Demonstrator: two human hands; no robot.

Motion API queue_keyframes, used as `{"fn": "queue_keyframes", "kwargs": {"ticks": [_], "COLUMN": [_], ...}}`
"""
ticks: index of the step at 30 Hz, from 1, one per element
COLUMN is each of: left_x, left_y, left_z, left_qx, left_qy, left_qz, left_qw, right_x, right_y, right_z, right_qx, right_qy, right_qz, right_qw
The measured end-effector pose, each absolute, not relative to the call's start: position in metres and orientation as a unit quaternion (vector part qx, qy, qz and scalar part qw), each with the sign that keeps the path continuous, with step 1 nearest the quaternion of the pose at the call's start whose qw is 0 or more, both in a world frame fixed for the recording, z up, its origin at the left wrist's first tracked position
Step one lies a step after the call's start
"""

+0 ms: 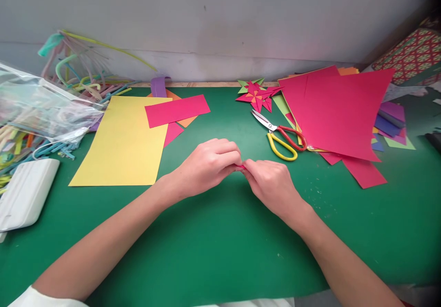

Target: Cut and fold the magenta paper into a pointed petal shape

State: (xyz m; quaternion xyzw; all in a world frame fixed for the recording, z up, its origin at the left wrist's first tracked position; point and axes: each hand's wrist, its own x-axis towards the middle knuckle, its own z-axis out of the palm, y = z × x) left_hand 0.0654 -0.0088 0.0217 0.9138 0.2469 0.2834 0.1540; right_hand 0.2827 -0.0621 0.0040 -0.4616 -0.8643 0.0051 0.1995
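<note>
Currently, the left hand [214, 165] and right hand [270, 181] pinch a small red paper piece [243, 167], mostly hidden, over the middle of the green worktop [213, 247], with red-and-yellow-handled scissors [271, 127] and a red paper star [255, 97] towards its far edge and a yellow paper sheet [126, 146] towards its left edge.

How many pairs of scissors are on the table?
1: the scissors with red and yellow handles, beyond the right hand, beside the large red sheet. Others could lie hidden beneath it.
</note>
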Motion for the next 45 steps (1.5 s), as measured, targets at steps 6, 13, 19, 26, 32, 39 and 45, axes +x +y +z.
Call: {"fn": "queue_keyframes", "kwargs": {"ticks": [6,13,19,26,32,39,45], "left_x": [0.059,0.059,0.039,0.055,0.076,0.1,0.099], "left_y": [-0.006,-0.006,0.01,-0.001,-0.013,-0.031,-0.025], "left_z": [0.018,0.026,0.036,0.026,0.01,0.001,0.011], "left_qx": [0.909,0.861,0.887,0.914,0.8,0.666,0.685], "left_qy": [0.233,0.324,0.376,0.34,0.441,0.436,0.472], "left_qz": [0.306,0.355,0.185,0.098,0.205,0.292,0.351], "left_qw": [0.162,0.167,0.194,0.201,0.35,0.53,0.43], "right_x": [0.287,0.292,0.314,0.318,0.311,0.288,0.285], "right_y": [-0.06,-0.054,-0.037,-0.04,-0.03,-0.028,-0.037], "right_z": [0.005,0.007,0.015,0.023,0.012,-0.007,-0.004], "right_qx": [-0.459,-0.522,-0.553,-0.517,-0.538,-0.497,-0.512], "right_qy": [-0.867,-0.806,-0.712,-0.761,-0.654,-0.481,-0.528], "right_qz": [-0.031,0.149,0.296,0.31,0.299,0.493,0.478], "right_qw": [0.19,0.234,0.317,0.24,0.44,0.528,0.48]}}
